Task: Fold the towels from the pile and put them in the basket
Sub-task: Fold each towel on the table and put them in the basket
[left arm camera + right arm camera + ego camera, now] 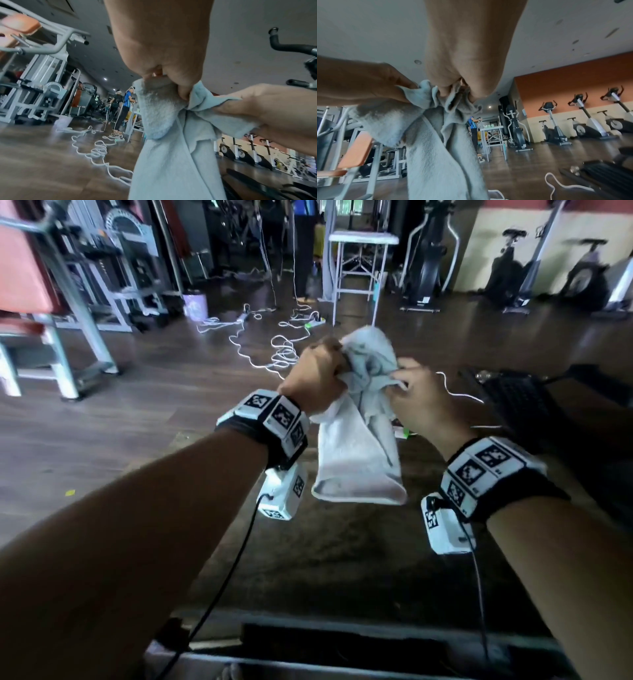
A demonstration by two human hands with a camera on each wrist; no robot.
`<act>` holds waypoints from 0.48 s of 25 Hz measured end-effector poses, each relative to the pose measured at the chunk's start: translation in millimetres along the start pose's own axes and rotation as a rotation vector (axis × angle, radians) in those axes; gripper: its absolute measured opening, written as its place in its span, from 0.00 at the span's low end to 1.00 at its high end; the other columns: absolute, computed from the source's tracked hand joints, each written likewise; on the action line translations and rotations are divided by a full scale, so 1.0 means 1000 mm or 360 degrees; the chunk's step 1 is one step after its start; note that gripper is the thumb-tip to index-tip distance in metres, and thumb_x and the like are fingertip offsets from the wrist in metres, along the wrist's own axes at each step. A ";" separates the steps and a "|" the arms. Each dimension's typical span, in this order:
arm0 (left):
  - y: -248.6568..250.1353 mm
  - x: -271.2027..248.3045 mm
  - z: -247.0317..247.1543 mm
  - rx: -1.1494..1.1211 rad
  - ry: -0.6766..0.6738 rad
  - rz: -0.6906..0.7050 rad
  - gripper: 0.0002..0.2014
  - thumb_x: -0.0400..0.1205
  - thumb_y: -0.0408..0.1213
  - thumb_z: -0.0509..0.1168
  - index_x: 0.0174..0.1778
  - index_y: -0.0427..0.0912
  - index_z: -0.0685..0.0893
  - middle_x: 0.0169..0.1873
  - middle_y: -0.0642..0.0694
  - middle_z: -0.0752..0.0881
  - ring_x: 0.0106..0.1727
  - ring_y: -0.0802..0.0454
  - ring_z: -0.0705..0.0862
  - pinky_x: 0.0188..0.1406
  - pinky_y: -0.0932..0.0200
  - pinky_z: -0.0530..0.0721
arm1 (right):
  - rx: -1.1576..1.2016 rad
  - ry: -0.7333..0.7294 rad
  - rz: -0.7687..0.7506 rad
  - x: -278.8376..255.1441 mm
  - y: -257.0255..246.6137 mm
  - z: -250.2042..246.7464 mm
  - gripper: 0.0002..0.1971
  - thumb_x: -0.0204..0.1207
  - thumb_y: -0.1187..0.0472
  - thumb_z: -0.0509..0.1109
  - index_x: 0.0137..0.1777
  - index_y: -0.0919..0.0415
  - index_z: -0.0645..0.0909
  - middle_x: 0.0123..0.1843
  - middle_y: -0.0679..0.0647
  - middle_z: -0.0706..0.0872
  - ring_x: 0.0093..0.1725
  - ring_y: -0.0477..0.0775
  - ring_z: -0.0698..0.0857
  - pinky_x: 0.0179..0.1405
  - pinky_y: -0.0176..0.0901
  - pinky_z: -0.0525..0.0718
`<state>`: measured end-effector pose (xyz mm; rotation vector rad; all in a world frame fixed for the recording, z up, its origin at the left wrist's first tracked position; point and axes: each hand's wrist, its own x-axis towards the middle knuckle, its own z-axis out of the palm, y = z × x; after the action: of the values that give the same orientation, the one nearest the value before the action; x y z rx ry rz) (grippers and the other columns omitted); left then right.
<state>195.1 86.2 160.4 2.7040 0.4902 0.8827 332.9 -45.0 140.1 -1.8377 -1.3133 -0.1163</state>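
Dark wooden flooring of a gym (pixel 137 412) spreads below our raised arms in the head view, with white cables (pixel 274 350) lying on it beyond our hands and exercise bikes (pixel 548 278) along the far wall. Our left hand (pixel 317 378) is closed in a fist around the bunched top of a pale grey towel (pixel 356 460), and our right hand (pixel 424 405), just beside it, pinches an upper edge of the same towel. The towel hangs down between our wrists, free in the air. Under our forearms we see a dark frame (pixel 342 645); whether it is the basket, and what it holds, we cannot tell.

From the left wrist camera, our left hand's fingers (pixel 185 83) curl tightly over the towel's gathered cloth (pixel 171 155), and the right hand's fingers (pixel 240 106) pinch a fold to its right.

From the right wrist camera, our right hand's fingers (pixel 447 89) grip ruffled cloth, the left hand (pixel 368 83) holds the towel (pixel 436 162) beside them, and the rest falls below.
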 end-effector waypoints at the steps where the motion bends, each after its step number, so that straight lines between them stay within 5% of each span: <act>1: -0.009 0.016 -0.009 0.0041 0.0060 0.0037 0.13 0.67 0.32 0.64 0.42 0.32 0.90 0.50 0.33 0.86 0.50 0.37 0.85 0.47 0.61 0.74 | -0.0022 0.0031 -0.0050 0.020 0.006 -0.004 0.11 0.74 0.73 0.67 0.52 0.74 0.89 0.69 0.67 0.83 0.68 0.62 0.83 0.60 0.34 0.79; 2: -0.023 0.029 -0.015 0.0052 0.0113 0.0006 0.15 0.67 0.34 0.63 0.45 0.35 0.91 0.52 0.35 0.86 0.53 0.39 0.85 0.52 0.58 0.78 | -0.0059 0.0039 -0.0075 0.034 0.013 -0.007 0.13 0.77 0.74 0.67 0.58 0.72 0.88 0.78 0.66 0.75 0.77 0.58 0.76 0.64 0.23 0.71; 4: -0.048 0.037 -0.025 0.0020 0.0227 -0.0185 0.18 0.68 0.42 0.63 0.50 0.47 0.91 0.53 0.41 0.87 0.55 0.43 0.85 0.54 0.51 0.84 | -0.0155 0.0040 0.0021 0.048 0.033 -0.010 0.13 0.80 0.72 0.65 0.60 0.69 0.87 0.81 0.68 0.71 0.82 0.56 0.69 0.62 0.23 0.68; 6: -0.068 0.030 -0.028 0.0058 0.0247 -0.0431 0.16 0.70 0.44 0.64 0.52 0.54 0.89 0.53 0.43 0.86 0.53 0.43 0.86 0.52 0.48 0.86 | -0.0245 0.0100 0.0200 0.046 0.049 -0.012 0.10 0.80 0.70 0.63 0.52 0.66 0.87 0.64 0.70 0.85 0.71 0.62 0.81 0.53 0.39 0.76; 8: -0.078 0.012 -0.022 0.0204 0.0151 -0.0658 0.13 0.75 0.43 0.66 0.54 0.56 0.88 0.57 0.42 0.84 0.55 0.36 0.86 0.54 0.46 0.84 | -0.0322 0.0136 0.0309 0.032 0.062 -0.011 0.09 0.79 0.67 0.65 0.49 0.59 0.87 0.49 0.64 0.89 0.55 0.65 0.86 0.48 0.49 0.80; 12: -0.085 -0.012 -0.002 0.0167 0.0167 -0.0879 0.12 0.76 0.38 0.64 0.50 0.56 0.89 0.51 0.41 0.87 0.49 0.35 0.88 0.46 0.52 0.84 | -0.0401 0.0125 0.0293 0.009 0.074 -0.004 0.09 0.77 0.66 0.70 0.51 0.57 0.91 0.47 0.60 0.92 0.51 0.63 0.88 0.48 0.45 0.82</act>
<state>164.5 159.0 127.4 2.4063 1.2569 0.8507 398.7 -47.3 105.0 -2.1351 -1.1091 -0.2627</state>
